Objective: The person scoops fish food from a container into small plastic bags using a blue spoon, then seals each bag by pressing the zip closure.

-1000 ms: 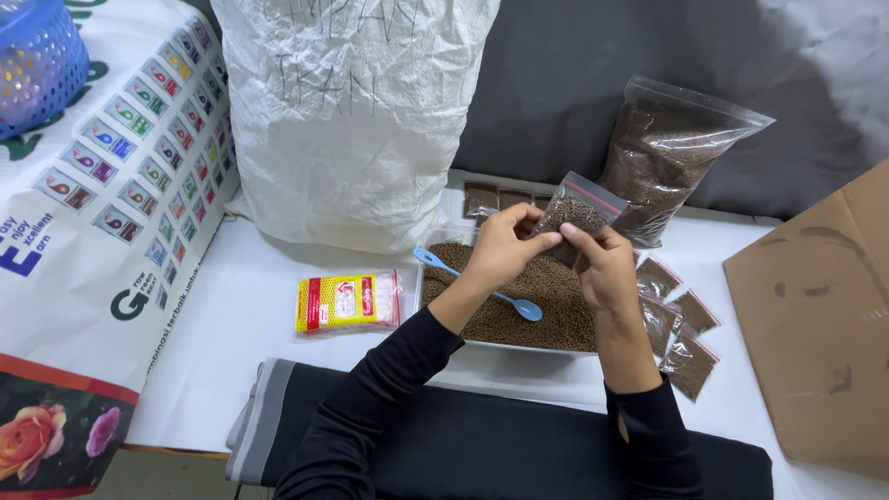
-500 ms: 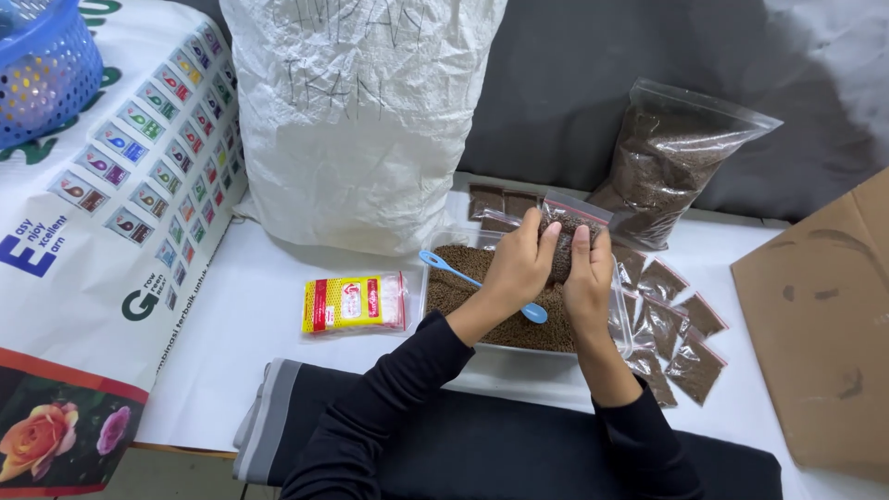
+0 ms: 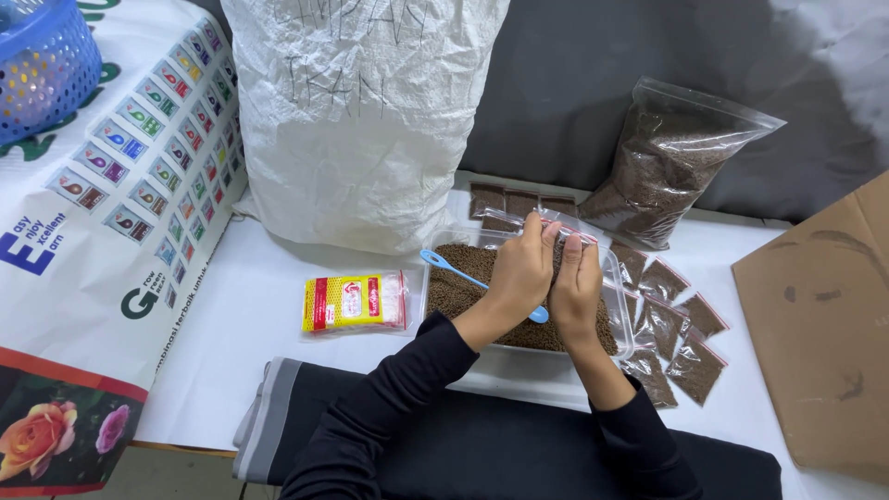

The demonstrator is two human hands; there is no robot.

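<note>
Your left hand (image 3: 520,270) and right hand (image 3: 575,282) are covering most of the small zip bag (image 3: 558,243); frame edges are cropping the blue basket (image 3: 42,56) and cardboard (image 3: 824,324).

Both arms come up from the bottom edge in long black sleeves, forearms angling inward so the wrists end up close together. The left hand (image 3: 520,270) and right hand (image 3: 576,278) sit side by side, nearly touching, backs toward the camera. Fingers (image 3: 534,231) on both are curled forward and pinched at the tips, thumbs tucked out of sight — so both hands are closed rather than spread. Wrists are bare past the cuffs, bent slightly — pretty symmetrical pose overall.
</note>
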